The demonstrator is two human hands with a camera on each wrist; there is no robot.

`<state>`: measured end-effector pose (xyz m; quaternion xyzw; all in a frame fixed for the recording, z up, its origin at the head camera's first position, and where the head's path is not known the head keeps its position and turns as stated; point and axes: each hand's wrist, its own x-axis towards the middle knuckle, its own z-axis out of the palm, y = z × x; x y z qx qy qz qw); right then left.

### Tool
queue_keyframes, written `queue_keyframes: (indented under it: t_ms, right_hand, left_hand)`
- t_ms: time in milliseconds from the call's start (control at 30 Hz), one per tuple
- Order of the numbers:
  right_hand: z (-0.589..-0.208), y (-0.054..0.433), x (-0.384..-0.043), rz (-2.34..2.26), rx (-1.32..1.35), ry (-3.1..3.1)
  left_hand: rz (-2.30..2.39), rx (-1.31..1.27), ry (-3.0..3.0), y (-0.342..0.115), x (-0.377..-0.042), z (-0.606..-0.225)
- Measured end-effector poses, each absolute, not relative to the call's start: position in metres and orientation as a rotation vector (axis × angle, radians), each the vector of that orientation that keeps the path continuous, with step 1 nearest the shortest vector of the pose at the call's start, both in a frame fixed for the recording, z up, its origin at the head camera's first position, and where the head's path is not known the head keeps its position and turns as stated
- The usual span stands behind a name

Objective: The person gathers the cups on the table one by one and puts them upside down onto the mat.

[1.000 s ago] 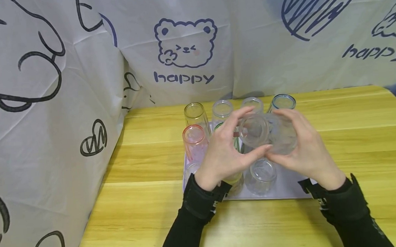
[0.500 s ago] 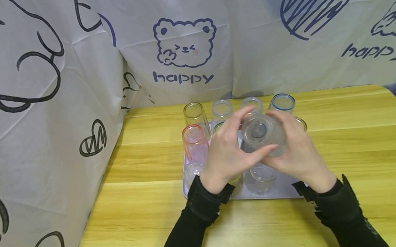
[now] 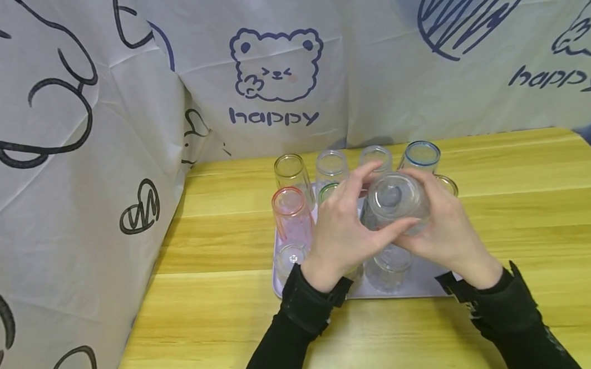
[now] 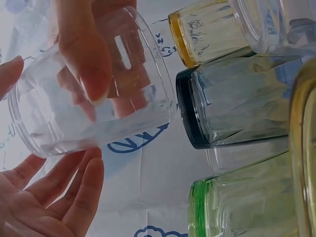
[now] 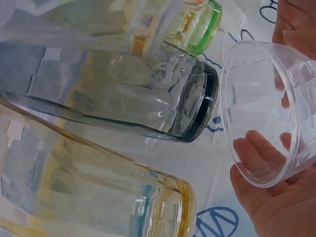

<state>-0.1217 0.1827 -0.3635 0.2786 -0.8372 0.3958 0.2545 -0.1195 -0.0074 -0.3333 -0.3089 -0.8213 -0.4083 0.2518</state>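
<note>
A clear cup (image 3: 396, 196) is held between both hands above the tray, its base turned up toward the head camera. My left hand (image 3: 341, 224) holds its left side with thumb and fingers spread around it. From the other side, my right hand (image 3: 443, 224) grips the cup, its thumb lying across the wall in the left wrist view. In the right wrist view the cup's open mouth faces the standing glasses. Nearest below are a dark grey glass (image 4: 232, 103), a green glass (image 4: 217, 207) and an amber-rimmed glass (image 5: 148, 197).
A lilac tray (image 3: 426, 282) bears rows of glasses, among them a red-rimmed glass (image 3: 289, 210) at left, a blue-rimmed glass (image 3: 422, 154) at back right and a clear glass (image 3: 387, 271) in front. Beneath is a wooden table (image 3: 207, 312); a printed cloth (image 3: 390, 79) hangs behind.
The cup has turned from lying sideways, base to the left, to base up. My right hand has shifted slightly left, uncovering the amber-rimmed glass; my left hand stays nearly in place.
</note>
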Motion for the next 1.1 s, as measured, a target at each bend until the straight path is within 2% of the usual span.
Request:
queue_keyframes:
  t_ms: [267,800,1100]
  right_hand:
    - [-0.363,0.188,-0.116,1.264,0.714,-2.279]
    - [-0.377,0.221,-0.093,1.545,0.59,-2.249]
    - [-0.388,0.245,-0.078,1.812,0.705,-2.105]
  left_hand:
    - [-1.112,-0.869,-2.318,-0.017,-0.113,-0.329]
    - [-0.802,-0.962,-2.483,-0.069,-0.101,-0.343]
    - [-0.683,-1.018,-2.566,-0.1,-0.093,-0.366]
